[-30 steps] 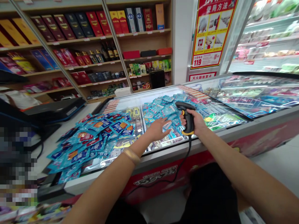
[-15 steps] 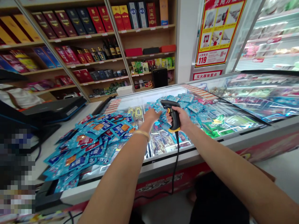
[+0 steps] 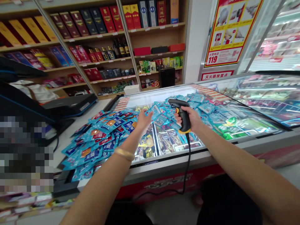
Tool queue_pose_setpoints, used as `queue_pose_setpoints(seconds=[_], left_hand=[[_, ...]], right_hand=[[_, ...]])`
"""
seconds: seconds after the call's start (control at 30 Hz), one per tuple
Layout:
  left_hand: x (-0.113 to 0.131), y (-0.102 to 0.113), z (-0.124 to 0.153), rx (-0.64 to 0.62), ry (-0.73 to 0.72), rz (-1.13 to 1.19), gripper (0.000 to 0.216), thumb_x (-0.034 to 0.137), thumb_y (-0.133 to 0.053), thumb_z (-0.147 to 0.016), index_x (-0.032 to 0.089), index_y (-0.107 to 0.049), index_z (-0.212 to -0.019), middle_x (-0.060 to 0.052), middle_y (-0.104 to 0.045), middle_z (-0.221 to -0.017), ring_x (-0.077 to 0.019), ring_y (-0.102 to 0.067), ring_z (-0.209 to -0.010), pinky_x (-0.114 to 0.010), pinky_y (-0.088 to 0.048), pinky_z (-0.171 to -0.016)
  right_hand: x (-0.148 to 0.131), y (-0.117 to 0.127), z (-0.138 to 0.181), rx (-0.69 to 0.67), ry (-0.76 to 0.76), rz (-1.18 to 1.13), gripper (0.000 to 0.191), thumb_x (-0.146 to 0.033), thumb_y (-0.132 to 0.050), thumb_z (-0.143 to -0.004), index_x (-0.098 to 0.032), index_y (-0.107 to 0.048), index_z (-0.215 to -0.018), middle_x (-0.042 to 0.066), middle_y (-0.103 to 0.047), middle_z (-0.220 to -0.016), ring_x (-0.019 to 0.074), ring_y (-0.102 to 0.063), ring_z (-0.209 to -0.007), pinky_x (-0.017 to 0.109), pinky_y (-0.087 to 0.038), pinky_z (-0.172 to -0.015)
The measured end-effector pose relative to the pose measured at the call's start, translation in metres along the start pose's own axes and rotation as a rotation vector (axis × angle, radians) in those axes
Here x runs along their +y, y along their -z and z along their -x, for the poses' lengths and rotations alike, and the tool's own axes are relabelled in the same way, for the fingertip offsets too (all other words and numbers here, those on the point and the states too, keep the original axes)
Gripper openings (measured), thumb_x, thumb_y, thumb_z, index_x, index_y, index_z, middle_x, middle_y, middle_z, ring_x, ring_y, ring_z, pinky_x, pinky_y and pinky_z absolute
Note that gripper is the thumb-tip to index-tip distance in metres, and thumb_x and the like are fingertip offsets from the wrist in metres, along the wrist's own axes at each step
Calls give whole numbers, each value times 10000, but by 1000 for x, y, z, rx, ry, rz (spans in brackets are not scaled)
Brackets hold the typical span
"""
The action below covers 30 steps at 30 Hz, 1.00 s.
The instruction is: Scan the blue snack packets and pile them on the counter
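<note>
My right hand [image 3: 193, 118] grips a black and yellow barcode scanner [image 3: 181, 115] by its handle, its head pointing left over the freezer lid. My left hand [image 3: 143, 120] pinches a light blue packet [image 3: 153, 111] and holds it lifted just in front of the scanner head. To the left lies a heap of blue and red packets [image 3: 100, 139] on the glass. Another spread of light blue packets [image 3: 201, 106] covers the lid behind and to the right of the scanner. The scanner's black cable [image 3: 187, 168] hangs down the freezer front.
A glass-topped chest freezer [image 3: 211, 153] with a red front stands before me, ice creams visible inside. A dark till unit [image 3: 70, 106] sits at the left. Shelves of boxed bottles [image 3: 105, 40] line the back wall. A red poster [image 3: 231, 31] and a chiller [image 3: 276, 40] stand at the right.
My left hand went from lying flat on the right-hand packets to lifting one packet leftwards. The scanner hand drew in a little toward the left hand. The view shifted rightwards.
</note>
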<state>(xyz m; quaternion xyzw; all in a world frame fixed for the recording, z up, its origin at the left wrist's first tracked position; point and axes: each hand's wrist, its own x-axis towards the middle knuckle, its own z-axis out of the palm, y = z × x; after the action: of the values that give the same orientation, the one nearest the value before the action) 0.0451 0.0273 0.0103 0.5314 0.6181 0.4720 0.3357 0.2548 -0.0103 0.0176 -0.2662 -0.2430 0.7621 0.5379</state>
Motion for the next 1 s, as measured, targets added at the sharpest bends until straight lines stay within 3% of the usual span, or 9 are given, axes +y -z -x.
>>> queue_pose_setpoints(seconds=[0.13,0.23,0.33,0.47,0.73,1.0], left_hand=[[-9,30,5,4,-18,318,240,252,-589,-867,174,-588,-1094,-25,-678,-867,-145,-660,-673,-320,-592,-649],[-20,40,6,93,-7,409,324,277,-644,-827,157,-619,-1126,-37,-693,-871,-157,-674,-681,-326,-601,-647],[-30,41,6,115,-19,442,474,351,-741,-747,137,-644,-1159,-46,-703,-845,-174,-680,-693,-326,-599,-638],[-29,40,9,47,-54,514,569,394,-815,-658,126,-669,-1138,-65,-728,-898,-179,-686,-731,-345,-606,-682],[-21,38,16,-24,-36,535,560,384,-814,-641,105,-679,-1108,-90,-759,-888,-218,-719,-720,-381,-608,-713],[-28,37,12,-27,-62,471,548,386,-799,-662,130,-688,-1134,-102,-764,-992,-236,-731,-849,-398,-604,-795]], right_hand=[[7,-19,-12,-65,-19,26,161,-262,-485,-893,-143,-578,-838,29,-550,-635,93,-449,-476,173,-408,-405],[19,-36,-22,-149,-61,24,129,-276,-544,-863,-151,-570,-845,21,-541,-640,94,-442,-483,174,-406,-409],[32,-42,-25,-198,-135,28,133,-276,-538,-856,-146,-563,-847,20,-532,-640,89,-428,-477,172,-394,-407],[42,-36,-19,-219,-190,44,138,-266,-509,-852,-139,-564,-860,29,-537,-650,93,-427,-478,181,-394,-411],[40,-34,-14,-217,-178,32,133,-262,-500,-851,-141,-551,-878,26,-526,-646,97,-427,-479,181,-385,-410],[41,-34,-15,-227,-174,75,143,-271,-506,-871,-139,-557,-851,21,-533,-645,88,-428,-471,178,-388,-415]])
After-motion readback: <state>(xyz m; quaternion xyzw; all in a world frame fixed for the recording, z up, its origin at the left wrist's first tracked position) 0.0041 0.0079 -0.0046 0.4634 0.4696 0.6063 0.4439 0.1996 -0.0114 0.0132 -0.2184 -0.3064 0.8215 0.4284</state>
